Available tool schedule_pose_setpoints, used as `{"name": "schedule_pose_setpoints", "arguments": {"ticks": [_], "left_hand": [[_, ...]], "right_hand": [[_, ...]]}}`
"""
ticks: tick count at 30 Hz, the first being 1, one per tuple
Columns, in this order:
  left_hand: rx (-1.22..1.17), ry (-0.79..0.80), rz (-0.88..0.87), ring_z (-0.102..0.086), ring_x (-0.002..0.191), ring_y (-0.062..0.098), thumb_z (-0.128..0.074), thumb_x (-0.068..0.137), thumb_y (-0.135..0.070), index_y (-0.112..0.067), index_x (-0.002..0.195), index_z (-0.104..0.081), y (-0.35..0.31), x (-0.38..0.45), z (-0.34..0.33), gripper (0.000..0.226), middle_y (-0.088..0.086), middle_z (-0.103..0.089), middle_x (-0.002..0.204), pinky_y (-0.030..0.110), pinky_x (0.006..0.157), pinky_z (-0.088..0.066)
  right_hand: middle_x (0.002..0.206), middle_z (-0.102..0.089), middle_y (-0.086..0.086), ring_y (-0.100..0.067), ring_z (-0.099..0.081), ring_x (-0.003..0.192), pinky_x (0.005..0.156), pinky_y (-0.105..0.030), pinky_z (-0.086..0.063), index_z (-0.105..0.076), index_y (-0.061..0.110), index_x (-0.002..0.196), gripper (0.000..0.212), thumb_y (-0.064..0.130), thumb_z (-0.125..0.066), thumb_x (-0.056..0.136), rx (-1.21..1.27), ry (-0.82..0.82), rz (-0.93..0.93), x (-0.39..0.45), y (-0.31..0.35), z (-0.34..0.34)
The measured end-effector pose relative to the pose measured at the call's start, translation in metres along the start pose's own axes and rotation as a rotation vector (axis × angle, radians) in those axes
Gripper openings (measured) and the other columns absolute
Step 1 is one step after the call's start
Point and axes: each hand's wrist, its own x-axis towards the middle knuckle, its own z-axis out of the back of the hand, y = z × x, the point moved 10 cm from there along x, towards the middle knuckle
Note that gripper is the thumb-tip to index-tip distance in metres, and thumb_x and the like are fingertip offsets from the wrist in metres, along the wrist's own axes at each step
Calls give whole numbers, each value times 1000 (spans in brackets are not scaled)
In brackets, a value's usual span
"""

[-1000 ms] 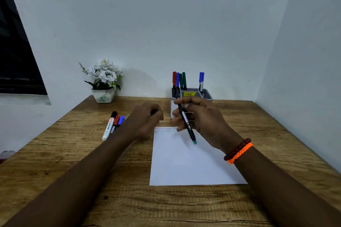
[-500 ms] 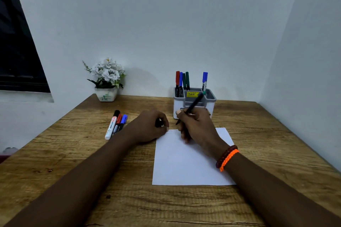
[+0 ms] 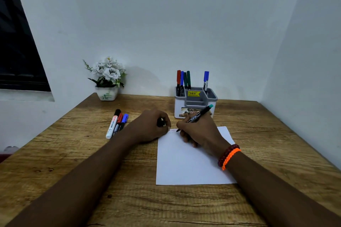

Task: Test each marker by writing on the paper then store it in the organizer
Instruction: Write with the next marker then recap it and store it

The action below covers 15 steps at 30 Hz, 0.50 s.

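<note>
Fingers of our right hand (image 3: 198,131) pinch the marker (image 3: 196,117) low on its barrel, with the tip on the top edge of the paper (image 3: 186,164). Our left hand (image 3: 151,127) is curled around a small dark thing, probably the cap, and rests at the sheet's left corner. To test well, we press lightly and draw a short line beside the faint marks there. We judge the capping comes after, then the organizer (image 3: 195,101) just behind.
</note>
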Motion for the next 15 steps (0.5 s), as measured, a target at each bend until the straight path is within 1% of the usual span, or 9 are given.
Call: {"name": "schedule_pose_setpoints", "arguments": {"ticks": [6, 10, 12, 15], "left_hand": [[-9, 3, 0, -57, 80, 1, -73, 92, -21, -25, 99, -74, 1, 0, -1, 8, -17, -61, 91, 13, 65, -39], [-21, 1, -2, -58, 81, 1, -73, 93, -20, -24, 99, -75, 0, 0, -1, 8, -13, -64, 93, 13, 66, -40], [-24, -1, -2, -58, 81, 1, -73, 93, -20, -22, 99, -75, 0, -1, 0, 8, -14, -64, 93, 13, 66, -40], [-38, 2, -1, -58, 83, 2, -73, 93, -20, -21, 99, -75, 0, -1, -1, 7, -13, -65, 94, 19, 70, -43]], "right_hand": [[61, -70, -10, -17, -59, 42, 38, -25, -39, -68, 4, 78, 11, 9, -72, 87, -17, 17, 20, 0, 2, -2], [61, -69, -12, -21, -60, 46, 39, -25, -40, -68, 5, 76, 12, 11, -73, 85, -31, 12, 20, 1, 1, -2], [63, -71, -18, -22, -60, 47, 38, -26, -40, -68, 1, 77, 15, 12, -73, 85, -44, 13, 16, 1, 1, -2], [71, -72, -26, -26, -60, 51, 39, -26, -41, -67, -9, 82, 23, 13, -74, 85, -43, 12, 14, 1, 1, -2]]}}
